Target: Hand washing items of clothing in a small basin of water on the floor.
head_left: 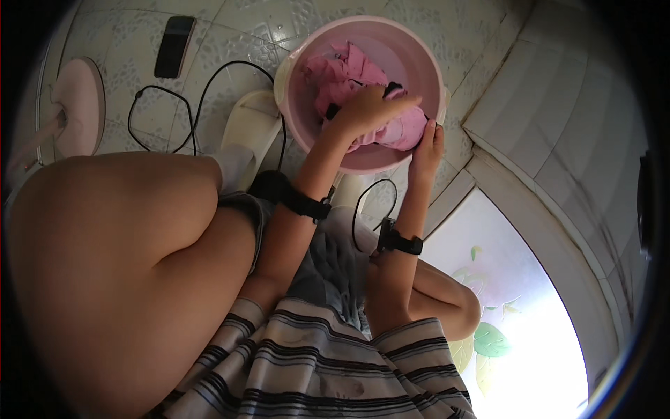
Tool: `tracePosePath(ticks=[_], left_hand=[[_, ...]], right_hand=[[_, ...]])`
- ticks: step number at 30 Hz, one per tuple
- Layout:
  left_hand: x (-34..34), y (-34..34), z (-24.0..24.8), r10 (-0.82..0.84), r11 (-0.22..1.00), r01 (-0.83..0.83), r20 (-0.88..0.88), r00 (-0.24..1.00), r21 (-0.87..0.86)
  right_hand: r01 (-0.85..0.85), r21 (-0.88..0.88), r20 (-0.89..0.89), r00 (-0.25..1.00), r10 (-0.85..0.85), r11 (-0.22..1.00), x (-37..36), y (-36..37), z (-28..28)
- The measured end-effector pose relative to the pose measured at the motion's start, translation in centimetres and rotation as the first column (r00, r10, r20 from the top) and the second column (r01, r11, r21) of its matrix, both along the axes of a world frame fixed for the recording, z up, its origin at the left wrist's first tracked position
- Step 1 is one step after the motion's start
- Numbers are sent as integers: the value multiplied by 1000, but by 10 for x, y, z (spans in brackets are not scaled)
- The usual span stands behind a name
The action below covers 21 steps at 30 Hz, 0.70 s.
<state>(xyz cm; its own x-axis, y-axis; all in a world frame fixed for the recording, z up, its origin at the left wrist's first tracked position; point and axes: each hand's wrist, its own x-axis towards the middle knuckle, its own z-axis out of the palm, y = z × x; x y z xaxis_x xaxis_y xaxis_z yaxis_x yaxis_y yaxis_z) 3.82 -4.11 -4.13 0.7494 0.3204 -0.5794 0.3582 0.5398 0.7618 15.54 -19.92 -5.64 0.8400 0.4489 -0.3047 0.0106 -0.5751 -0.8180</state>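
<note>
Bunched pink cloth (349,66) with black trim, seemingly a garment, lies in a round pink basin (293,115) on the floor. Over the middle of the cloth is my left hand (373,110), its fingers stretched out to the right and its palm side hidden. By the basin's right rim, my right hand (426,150) pinches a dark edge of the cloth between thumb and fingers. Part of the cloth is covered by my left hand.
A black phone (174,47) lies on the patterned tiles, beside a looping black cable (190,115). My slippered foot (244,129) is close to the basin's left. A pale pink round-based stand (77,105) is at far left; a tiled wall (558,105) and frosted door panel (509,279) are right.
</note>
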Motion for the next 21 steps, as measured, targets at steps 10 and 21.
tracePosePath(ticks=[10,21], left_hand=[[-16,-32,-55,545,680,-506,-96,833,-531],[-29,-48,-87,444,456,-630,-453,773,-629]], right_hand=[[-259,-418,421,794,439,871,-75,101,-11],[-217,-622,509,619,599,753,-81,98,-15]])
